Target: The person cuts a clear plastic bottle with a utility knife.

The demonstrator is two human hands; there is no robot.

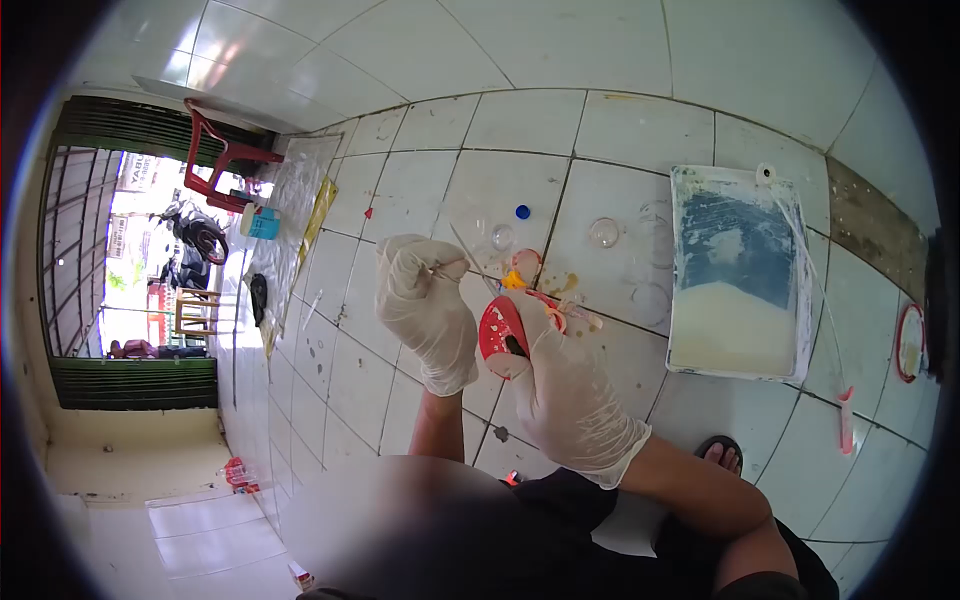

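My left hand (425,305), in a white glove, is closed with its fingers curled around one end of a thin stick (466,243), which slants down to the right. My right hand (580,395), gloved too, grips a red, white-speckled rounded piece (500,328) with a dark patch on its lower part. That piece sits to the right of my left hand, apart from it. Just beyond my right hand, yellow-orange paint (516,279) and a pink-red ring-like item (556,318) lie on the tiles. A blue cap (523,212) and clear round cups (603,233) are farther off.
A paint tray (735,335) with a long-handled tool (846,420) beside it stands at the right. A red-rimmed container (909,343) is at the far right. A red chair (215,165) and a blue-labelled container (262,223) stand near the open doorway at the left.
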